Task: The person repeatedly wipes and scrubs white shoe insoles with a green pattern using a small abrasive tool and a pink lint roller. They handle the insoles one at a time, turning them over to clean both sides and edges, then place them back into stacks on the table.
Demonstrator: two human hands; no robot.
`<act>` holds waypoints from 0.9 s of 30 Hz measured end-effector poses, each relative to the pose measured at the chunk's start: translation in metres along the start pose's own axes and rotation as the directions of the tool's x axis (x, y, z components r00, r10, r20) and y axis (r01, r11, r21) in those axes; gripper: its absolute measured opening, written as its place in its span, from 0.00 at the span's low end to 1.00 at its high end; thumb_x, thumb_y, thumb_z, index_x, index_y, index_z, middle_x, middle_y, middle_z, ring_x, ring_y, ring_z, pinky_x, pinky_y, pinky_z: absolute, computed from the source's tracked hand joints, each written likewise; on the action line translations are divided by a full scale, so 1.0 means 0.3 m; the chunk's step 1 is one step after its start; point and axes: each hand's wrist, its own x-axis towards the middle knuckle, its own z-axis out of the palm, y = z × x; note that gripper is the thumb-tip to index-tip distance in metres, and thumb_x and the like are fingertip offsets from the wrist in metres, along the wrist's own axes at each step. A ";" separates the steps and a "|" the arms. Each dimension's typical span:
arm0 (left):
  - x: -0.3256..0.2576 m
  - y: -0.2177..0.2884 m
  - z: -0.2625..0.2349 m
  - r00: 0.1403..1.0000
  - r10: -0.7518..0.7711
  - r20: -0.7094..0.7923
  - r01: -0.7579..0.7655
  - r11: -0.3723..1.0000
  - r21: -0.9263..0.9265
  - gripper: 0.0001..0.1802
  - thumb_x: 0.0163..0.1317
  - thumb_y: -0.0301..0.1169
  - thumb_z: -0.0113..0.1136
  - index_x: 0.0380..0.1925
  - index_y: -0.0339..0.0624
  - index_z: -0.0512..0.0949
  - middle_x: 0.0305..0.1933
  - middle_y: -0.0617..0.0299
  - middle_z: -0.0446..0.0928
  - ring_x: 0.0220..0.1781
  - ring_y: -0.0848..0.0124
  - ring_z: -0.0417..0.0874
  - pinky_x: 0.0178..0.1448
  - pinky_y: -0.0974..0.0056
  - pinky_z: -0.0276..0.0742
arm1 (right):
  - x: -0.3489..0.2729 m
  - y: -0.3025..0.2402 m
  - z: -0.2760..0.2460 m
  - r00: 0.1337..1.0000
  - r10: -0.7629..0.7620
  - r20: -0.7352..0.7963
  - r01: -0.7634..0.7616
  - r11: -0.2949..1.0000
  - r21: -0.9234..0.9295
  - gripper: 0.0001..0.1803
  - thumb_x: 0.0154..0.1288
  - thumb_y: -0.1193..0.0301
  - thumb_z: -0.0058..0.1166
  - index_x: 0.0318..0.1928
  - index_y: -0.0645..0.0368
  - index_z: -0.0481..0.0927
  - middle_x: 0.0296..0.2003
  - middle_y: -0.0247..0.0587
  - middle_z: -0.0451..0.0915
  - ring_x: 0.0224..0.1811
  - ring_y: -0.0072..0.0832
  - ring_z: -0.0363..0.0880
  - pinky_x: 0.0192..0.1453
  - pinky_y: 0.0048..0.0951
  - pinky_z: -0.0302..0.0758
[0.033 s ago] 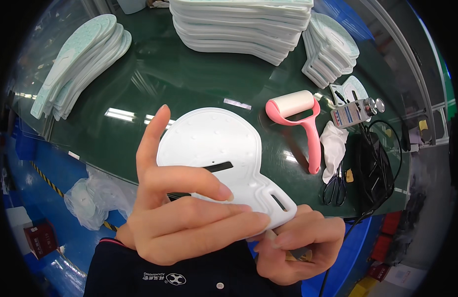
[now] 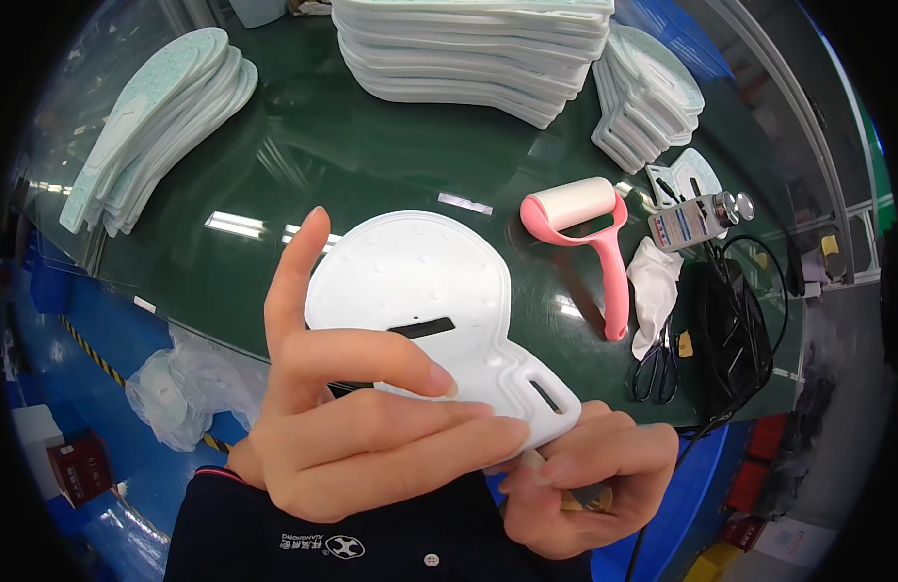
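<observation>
A white moulded plastic panel [image 2: 425,262], rounded at one end and narrowing to a slotted tab, is held in front of me. It has a dark slot across its middle. Several fingers of my left hand [image 2: 362,417] lie across its near side, while one finger points up beside its left edge. My right hand [image 2: 594,475] is closed by the tab's lower edge, its fingertips at the rim. Between its curled fingers shows a small metallic and yellowish thing, mostly hidden, whose kind I cannot make out.
Pale green-white panels stand in a tall stack [image 2: 468,58], a left stack [image 2: 163,126] and a right stack [image 2: 648,92]. On the green table [image 2: 371,155] lie a pink-handled lint roller [image 2: 612,281], white cloth [image 2: 653,286], scissors [image 2: 657,373], a bottle [image 2: 684,225] and a black pouch [image 2: 730,339].
The panel and the raised finger of my left hand have shifted very slightly left. My right hand stays almost in place.
</observation>
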 end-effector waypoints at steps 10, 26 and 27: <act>-0.001 -0.002 0.018 0.999 0.023 -0.038 -0.022 0.999 0.024 0.08 0.36 0.37 0.65 0.22 0.56 0.80 0.20 0.81 0.69 0.34 0.77 0.68 0.62 0.35 0.53 | 0.012 0.037 -0.005 0.988 -0.113 -0.104 0.102 0.990 -0.100 0.17 0.40 0.89 0.56 0.34 0.66 0.69 0.24 0.46 0.74 0.21 0.28 0.75 0.25 0.22 0.73; 0.010 -0.010 -0.010 1.000 -0.006 -0.011 0.005 0.993 -0.117 0.13 0.32 0.35 0.71 0.23 0.53 0.80 0.19 0.78 0.68 0.33 0.75 0.71 0.63 0.34 0.49 | 0.166 0.241 -0.406 0.913 -0.346 -0.218 -0.159 0.191 -0.969 0.14 0.61 0.68 0.51 0.43 0.64 0.75 0.33 0.38 0.76 0.32 0.20 0.74 0.33 0.21 0.72; 0.011 -0.010 -0.011 1.000 -0.008 -0.019 0.006 0.993 -0.114 0.14 0.32 0.35 0.72 0.23 0.53 0.80 0.19 0.78 0.68 0.33 0.75 0.71 0.63 0.33 0.48 | 0.163 0.222 -0.370 0.914 -0.366 -0.175 -0.134 0.134 -0.982 0.17 0.61 0.67 0.50 0.48 0.63 0.73 0.37 0.40 0.76 0.37 0.22 0.74 0.37 0.23 0.72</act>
